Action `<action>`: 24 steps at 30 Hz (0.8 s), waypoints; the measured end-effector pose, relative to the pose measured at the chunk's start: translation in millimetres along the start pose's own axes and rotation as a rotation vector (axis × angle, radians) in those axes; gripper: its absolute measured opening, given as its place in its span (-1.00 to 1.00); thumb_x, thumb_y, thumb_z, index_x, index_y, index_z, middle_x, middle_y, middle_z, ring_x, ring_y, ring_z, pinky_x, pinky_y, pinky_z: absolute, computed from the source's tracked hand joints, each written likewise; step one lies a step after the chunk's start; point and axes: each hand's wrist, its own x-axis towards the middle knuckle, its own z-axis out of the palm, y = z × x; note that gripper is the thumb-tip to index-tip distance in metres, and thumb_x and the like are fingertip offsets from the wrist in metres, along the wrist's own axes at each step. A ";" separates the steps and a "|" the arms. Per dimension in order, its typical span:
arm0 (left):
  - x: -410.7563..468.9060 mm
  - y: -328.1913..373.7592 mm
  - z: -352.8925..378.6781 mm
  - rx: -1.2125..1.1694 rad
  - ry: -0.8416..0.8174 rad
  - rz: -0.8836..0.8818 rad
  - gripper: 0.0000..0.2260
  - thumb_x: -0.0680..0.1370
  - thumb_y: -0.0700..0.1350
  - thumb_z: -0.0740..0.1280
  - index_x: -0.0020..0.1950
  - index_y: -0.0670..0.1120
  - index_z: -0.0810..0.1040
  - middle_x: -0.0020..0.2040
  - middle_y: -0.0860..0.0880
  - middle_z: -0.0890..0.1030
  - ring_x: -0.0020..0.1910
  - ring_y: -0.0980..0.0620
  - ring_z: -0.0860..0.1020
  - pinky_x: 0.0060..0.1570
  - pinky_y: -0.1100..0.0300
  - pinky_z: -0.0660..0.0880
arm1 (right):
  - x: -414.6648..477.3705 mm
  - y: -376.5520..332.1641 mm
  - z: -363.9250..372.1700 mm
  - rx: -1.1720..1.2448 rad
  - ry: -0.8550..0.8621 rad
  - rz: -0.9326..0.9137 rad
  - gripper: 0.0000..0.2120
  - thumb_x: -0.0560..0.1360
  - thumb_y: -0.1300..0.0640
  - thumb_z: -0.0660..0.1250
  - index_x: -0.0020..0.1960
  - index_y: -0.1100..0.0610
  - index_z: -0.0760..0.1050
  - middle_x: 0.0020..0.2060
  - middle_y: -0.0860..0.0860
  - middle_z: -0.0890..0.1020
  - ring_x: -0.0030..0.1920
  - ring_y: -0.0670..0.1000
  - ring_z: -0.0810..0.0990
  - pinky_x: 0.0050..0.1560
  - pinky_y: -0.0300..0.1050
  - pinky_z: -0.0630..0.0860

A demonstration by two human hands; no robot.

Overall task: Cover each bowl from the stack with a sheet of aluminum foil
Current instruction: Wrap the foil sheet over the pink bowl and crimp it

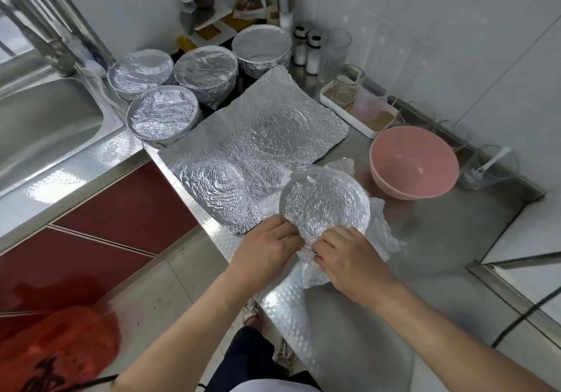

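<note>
Pinching foil [384, 233] at the upright bowl's [326, 205] near rim: left hand [267, 249], right hand [349, 259].

- Bowl being wrapped [326, 206]: round and upright on the surface. A crinkled foil sheet [384, 227] is stretched over its mouth, with loose edges sticking out at 12, 3 and 6 o'clock.
- Four covered bowls [164, 115]: fully wrapped in foil, clustered at 10 to 11 o'clock from it, well apart.
- Flat foil [252, 148]: spread on the surface just beside it at 10 o'clock, showing round imprints.
- Pink bowl [414, 162]: uncovered and upright, near it at 2 o'clock.
</note>
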 end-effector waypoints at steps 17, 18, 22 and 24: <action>-4.5 12.1 -22.1 0.166 0.146 0.062 -0.84 0.54 -0.31 0.31 -0.18 -0.13 0.62 -0.21 -0.05 0.56 -0.19 -0.06 0.50 0.21 0.08 0.46 | 12.0 2.0 -27.6 -0.099 0.029 -0.267 -0.83 0.35 0.39 0.28 -0.23 0.13 0.45 -0.29 0.04 0.46 -0.27 0.07 0.39 -0.23 -0.08 0.34; -4.8 13.6 -27.3 0.189 0.151 0.055 -0.81 0.54 -0.32 0.28 -0.20 -0.13 0.60 -0.23 -0.05 0.54 -0.22 -0.06 0.48 0.13 0.07 0.48 | 16.3 2.7 -30.8 -0.100 0.034 -0.291 -0.83 0.36 0.39 0.24 -0.21 0.14 0.47 -0.28 0.05 0.48 -0.25 0.07 0.40 -0.22 -0.08 0.34; -5.0 23.8 -36.0 0.298 0.138 -0.013 -0.82 0.43 -0.31 0.21 -0.31 -0.12 0.52 -0.33 -0.05 0.47 -0.34 -0.06 0.43 -0.20 0.10 0.43 | 35.0 13.6 -28.2 -0.141 0.077 -0.408 -0.84 0.45 0.33 0.20 -0.14 0.16 0.53 -0.21 0.05 0.53 -0.19 0.08 0.45 -0.14 -0.07 0.38; -2.5 30.9 -31.7 0.305 0.129 -0.066 -0.84 0.39 -0.27 0.20 -0.36 -0.10 0.48 -0.37 -0.05 0.44 -0.38 -0.05 0.42 -0.26 0.10 0.40 | 40.0 22.6 -20.9 -0.175 0.088 -0.461 -0.90 0.48 0.31 0.28 -0.13 0.15 0.52 -0.20 0.05 0.54 -0.17 0.08 0.47 -0.10 -0.05 0.40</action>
